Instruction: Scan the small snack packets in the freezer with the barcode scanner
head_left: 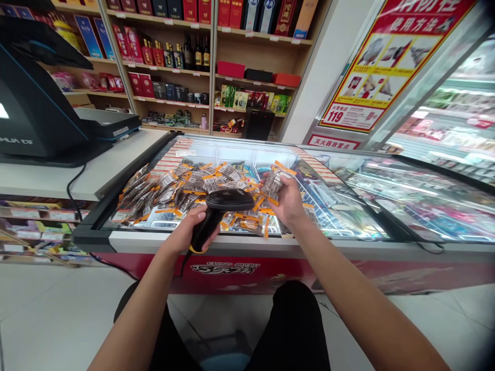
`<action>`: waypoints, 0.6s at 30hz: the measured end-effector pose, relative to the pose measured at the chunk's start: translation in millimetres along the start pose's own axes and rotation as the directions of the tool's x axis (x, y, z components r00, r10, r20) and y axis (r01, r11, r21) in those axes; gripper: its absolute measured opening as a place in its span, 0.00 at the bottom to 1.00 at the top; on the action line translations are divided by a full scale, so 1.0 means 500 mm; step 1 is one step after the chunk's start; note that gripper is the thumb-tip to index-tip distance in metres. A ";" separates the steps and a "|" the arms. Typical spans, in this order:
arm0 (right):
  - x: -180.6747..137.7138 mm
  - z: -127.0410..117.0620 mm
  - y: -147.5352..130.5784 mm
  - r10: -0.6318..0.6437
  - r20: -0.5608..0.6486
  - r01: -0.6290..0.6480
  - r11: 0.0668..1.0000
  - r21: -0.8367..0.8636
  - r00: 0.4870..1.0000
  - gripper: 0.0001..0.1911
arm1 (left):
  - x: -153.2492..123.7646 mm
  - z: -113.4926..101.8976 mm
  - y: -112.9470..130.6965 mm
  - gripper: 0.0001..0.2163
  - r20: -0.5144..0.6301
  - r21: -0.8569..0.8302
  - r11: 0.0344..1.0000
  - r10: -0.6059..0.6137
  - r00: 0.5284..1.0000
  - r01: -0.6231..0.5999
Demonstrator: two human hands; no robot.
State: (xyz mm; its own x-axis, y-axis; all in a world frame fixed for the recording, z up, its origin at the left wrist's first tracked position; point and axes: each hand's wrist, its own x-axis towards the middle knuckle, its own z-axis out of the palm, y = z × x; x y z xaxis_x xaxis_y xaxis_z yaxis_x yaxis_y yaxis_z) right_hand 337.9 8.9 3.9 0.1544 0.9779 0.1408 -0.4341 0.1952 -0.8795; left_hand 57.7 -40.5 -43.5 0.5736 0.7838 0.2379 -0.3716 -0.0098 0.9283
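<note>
My left hand [190, 229] is wrapped round the handle of a black barcode scanner [228, 199], whose head points right. In my right hand [288, 200] is a small clear snack packet [273, 183] with orange ends, held just above the others and right of the scanner's head. A heap of similar packets [170, 188] lies over the glass top of a chest freezer [216, 247], spreading from its left side to beneath my hands. Part of the heap is hidden behind the scanner.
On a white counter [127, 154] at the left stands a dark checkout terminal [42, 113], with a cable hanging down. Shelves [212, 67] of boxes and bottles line the back. A second freezer section [417, 190] extends right. My knees are close to the freezer front.
</note>
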 end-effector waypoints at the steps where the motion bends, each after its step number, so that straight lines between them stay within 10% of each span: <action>1: 0.000 0.001 0.002 0.006 -0.003 -0.006 1.000 -0.004 1.000 0.14 | 0.000 -0.001 -0.001 0.22 0.003 -0.003 1.000 0.000 1.000 0.000; 18: -0.001 0.008 0.017 -0.022 0.009 0.022 1.000 0.004 1.000 0.15 | 0.000 -0.001 0.000 0.21 0.044 0.009 1.000 -0.008 0.999 0.008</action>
State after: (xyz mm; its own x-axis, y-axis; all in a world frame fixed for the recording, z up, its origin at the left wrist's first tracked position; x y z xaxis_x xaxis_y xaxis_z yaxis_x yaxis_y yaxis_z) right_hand 330.8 10.4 -1.7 0.1559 0.9740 0.1644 -0.4342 0.2171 -0.8743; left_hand 57.5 -40.3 -43.7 0.6081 0.7560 0.2424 -0.3607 -0.0089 0.9326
